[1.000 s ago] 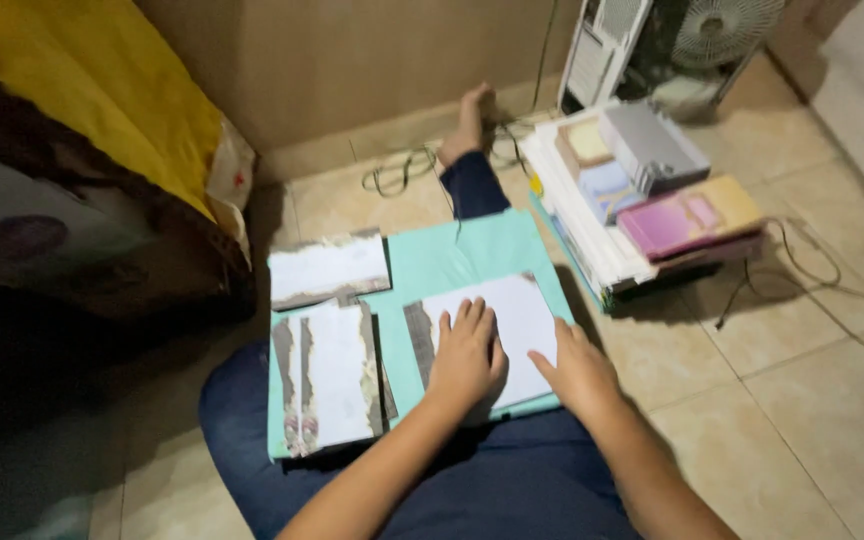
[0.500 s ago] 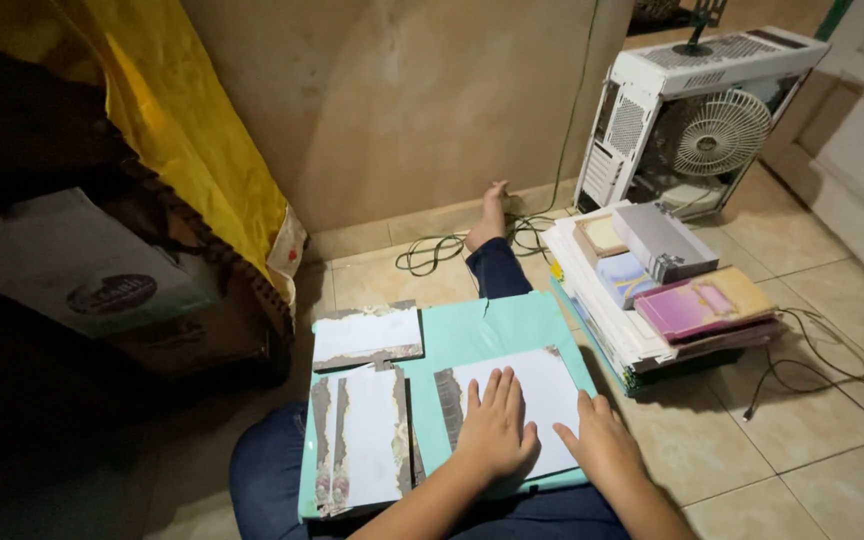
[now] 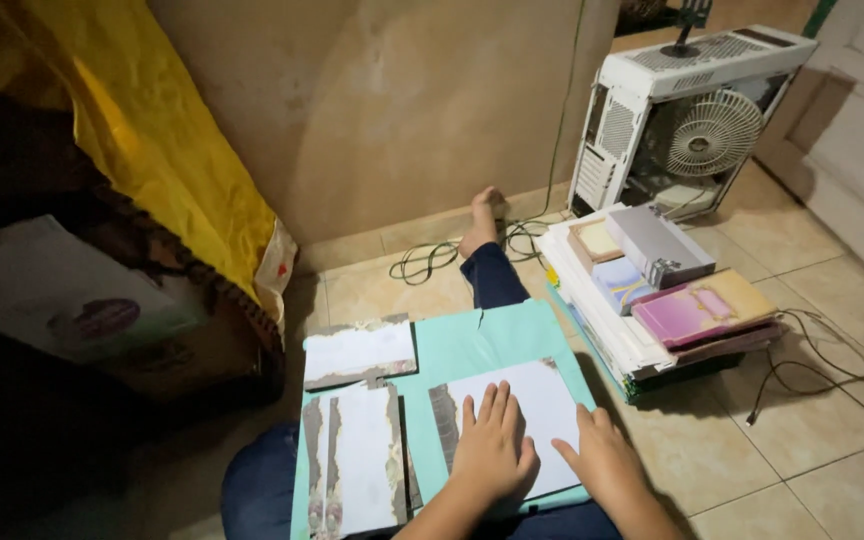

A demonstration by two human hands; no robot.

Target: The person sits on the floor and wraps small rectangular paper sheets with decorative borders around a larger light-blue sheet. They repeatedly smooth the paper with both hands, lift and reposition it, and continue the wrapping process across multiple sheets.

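Head cam looking down: left hand [image 3: 492, 450] is spread flat, palm down, on a white sheet [image 3: 512, 420] that lies on a teal board [image 3: 492, 340] across the lap. Right hand [image 3: 602, 460] is open too, resting on that sheet's right edge, just beside the left one. Two more sheets with ragged brown edges sit to the left, one [image 3: 357, 352] near the board's top corner, one [image 3: 357, 470] lower down. Stack of books [image 3: 662, 290] on the floor to the right, fan [image 3: 712, 135] behind it.
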